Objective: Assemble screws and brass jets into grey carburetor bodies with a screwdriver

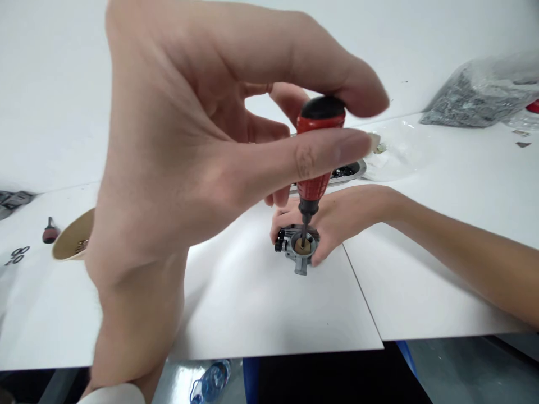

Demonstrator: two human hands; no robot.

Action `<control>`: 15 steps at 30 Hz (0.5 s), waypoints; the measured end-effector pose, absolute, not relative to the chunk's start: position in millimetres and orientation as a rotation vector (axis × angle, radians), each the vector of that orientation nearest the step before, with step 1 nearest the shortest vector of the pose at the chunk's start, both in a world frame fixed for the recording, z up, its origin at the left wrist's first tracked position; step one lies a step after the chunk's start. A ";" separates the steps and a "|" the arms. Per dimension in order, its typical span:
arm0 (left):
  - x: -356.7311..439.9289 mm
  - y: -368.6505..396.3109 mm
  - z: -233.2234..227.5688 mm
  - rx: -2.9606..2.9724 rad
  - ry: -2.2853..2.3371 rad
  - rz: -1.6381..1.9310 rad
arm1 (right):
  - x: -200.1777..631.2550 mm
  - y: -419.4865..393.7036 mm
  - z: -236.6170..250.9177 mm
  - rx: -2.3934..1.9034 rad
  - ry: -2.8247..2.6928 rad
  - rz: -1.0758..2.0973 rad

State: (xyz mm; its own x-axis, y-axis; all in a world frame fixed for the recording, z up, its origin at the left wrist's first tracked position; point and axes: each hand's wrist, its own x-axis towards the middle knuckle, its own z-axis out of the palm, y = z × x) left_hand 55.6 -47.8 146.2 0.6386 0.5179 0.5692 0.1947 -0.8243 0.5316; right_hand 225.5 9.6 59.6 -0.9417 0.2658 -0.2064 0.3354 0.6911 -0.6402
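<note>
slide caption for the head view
Left hand holding a red screwdriver, its tip at a metal part held in the right hand.

Wall [429, 33]: plain and white, it filled the top of the frame and met the table along a faint line.
Tabletop [252, 314]: white, its front edge crossed the lower frame.
Seam [362, 292]: thin and dark, it slanted down right of centre.
Floor [458, 373]: grey, seen at lower right.
Light: pale, leaving soft shadows on the tabletop.
</note>
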 end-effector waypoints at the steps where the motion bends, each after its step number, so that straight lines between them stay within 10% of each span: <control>1: 55.2 -47.7 145.7 2.444 0.549 1.037 | 225.7 9.3 59.4 0.522 2.793 -1.108; 15: 49.7 -45.1 144.5 2.323 0.467 1.032 | 227.2 8.5 61.3 0.562 2.796 -1.158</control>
State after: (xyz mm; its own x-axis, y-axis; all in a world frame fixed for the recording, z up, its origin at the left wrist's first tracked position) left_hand 49.7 -45.1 144.5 0.6446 0.5114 0.5682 0.0891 -0.7885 0.6086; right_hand 227.2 8.5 61.3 -0.9314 0.3070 -0.1954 0.3553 0.6508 -0.6710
